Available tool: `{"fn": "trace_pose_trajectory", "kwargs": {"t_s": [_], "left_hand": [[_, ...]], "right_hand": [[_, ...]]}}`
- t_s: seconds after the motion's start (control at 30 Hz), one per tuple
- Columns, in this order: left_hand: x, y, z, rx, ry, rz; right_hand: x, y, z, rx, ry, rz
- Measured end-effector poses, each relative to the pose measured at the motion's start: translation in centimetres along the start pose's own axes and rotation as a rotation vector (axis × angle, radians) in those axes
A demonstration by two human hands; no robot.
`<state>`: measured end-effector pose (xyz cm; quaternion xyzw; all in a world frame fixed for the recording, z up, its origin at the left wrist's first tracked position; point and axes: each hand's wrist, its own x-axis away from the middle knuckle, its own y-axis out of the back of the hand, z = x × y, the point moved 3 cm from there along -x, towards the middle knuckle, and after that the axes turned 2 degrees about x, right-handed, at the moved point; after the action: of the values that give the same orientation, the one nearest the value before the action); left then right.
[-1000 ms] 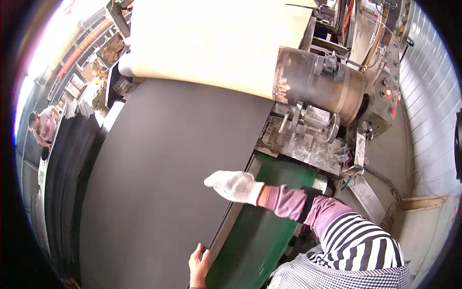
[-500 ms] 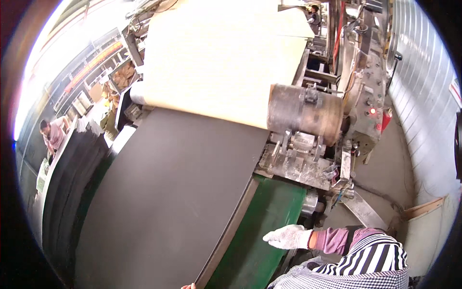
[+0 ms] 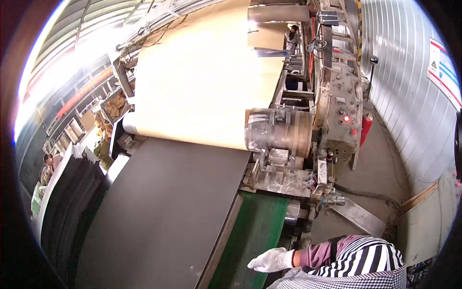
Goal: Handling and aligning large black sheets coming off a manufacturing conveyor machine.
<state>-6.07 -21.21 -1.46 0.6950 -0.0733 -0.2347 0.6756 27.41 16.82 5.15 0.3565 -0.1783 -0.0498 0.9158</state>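
Hovering low over the green conveyor belt [image 3: 255, 241], the right hand [image 3: 269, 260] in its white knit glove has fingers loosely curled and nothing in its grip, just beside the edge of the big dark sheet [image 3: 163, 216]. That sheet lies flat on the belt, running out from under the cream-coloured web [image 3: 202, 82] that wraps over the steel roller [image 3: 276, 131]. No left hand shows anywhere in view. Off to the left, more dark sheets [image 3: 72, 202] stand stacked on edge, a person [image 3: 47, 166] beside them. On the right, a control panel [image 3: 344, 108] glows red.
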Motion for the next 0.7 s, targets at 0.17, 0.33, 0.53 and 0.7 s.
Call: {"fn": "trace_pose_trajectory", "kwargs": {"t_s": [0.17, 0.33, 0.53, 0.7], "left_hand": [[1.9, 0.6, 3.5, 0.336, -0.137, 0.064], [-0.1, -3.8, -1.4, 0.489, 0.037, 0.286], [-0.7, -2.2, 1.6, -0.13, -0.329, 0.091], [0.1, 1.3, -2.8, 0.178, 0.037, 0.118]], "right_hand": [[2.4, 2.1, -0.8, 0.143, -0.065, -0.018], [1.1, 0.1, 0.2, 0.06, -0.03, -0.009], [1.2, -0.2, -1.6, 0.067, 0.044, -0.058], [2.4, 3.6, -3.7, 0.144, -0.134, -0.08]]}}
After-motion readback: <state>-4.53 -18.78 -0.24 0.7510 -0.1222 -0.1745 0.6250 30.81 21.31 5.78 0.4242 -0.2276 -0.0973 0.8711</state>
